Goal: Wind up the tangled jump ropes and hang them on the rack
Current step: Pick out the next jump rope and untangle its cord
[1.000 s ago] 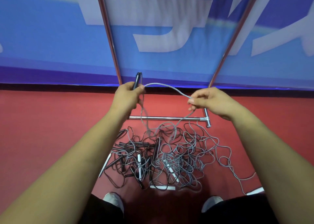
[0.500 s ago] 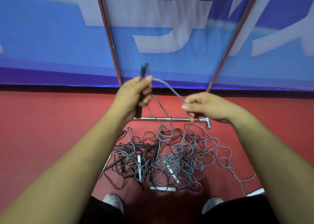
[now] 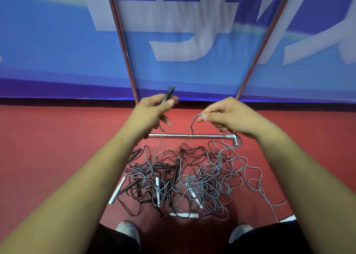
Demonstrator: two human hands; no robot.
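Note:
A tangle of grey and black jump ropes [image 3: 194,178] with white and black handles lies on the red floor between my feet. My left hand [image 3: 152,113] grips a black rope handle [image 3: 168,94], which sticks up past my thumb. My right hand [image 3: 227,117] pinches the grey cord [image 3: 193,123] of that rope, which drops down into the pile. The metal rack has two slanting poles [image 3: 123,47] rising in front of me and a low crossbar [image 3: 192,136] just below my hands.
A blue banner [image 3: 192,41] with large white characters hangs behind the rack. My two grey shoes [image 3: 128,230] stand at the near edge of the pile. A white handle [image 3: 288,218] lies to the right, and one grey cord trails out toward it.
My hands have moved apart. The right hand has let the cord slide and now pinches it lower, further from the handle; the left hand has tilted the handle to the right.

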